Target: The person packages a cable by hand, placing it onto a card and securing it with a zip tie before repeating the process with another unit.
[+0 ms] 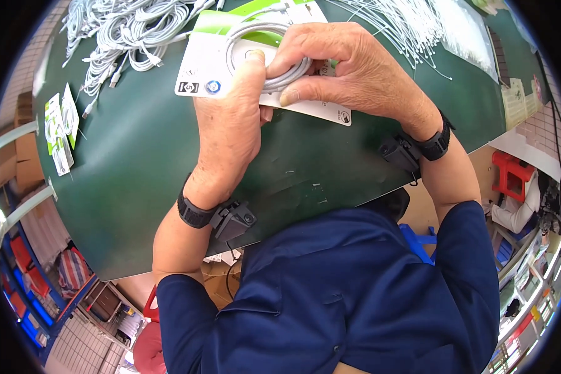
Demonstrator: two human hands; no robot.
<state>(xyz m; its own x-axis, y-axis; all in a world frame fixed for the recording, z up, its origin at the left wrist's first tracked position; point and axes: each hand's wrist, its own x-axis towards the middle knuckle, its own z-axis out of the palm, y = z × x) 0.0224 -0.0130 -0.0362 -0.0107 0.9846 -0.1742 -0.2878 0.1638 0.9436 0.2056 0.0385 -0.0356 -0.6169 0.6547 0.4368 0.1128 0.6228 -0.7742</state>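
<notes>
Over the far middle of the green table, my left hand (234, 106) is closed on a white and green packaging card (199, 62), thumb pressed on its front. A coiled grey-white charging cable (234, 47) lies against that card. My right hand (349, 71) grips the coil's right side between thumb and bent fingers. Below the right hand, a white card corner with a round mark sticks out; whether it is the same card or a second one I cannot tell. The fingers behind the card are hidden.
A heap of loose grey cables (137, 31) lies at the far left of the green table (118, 187). Packed cable cards (59, 128) rest near the left edge. Many thin white ties (411, 31) spread at the far right. A red stool (511, 174) stands beyond the table, right.
</notes>
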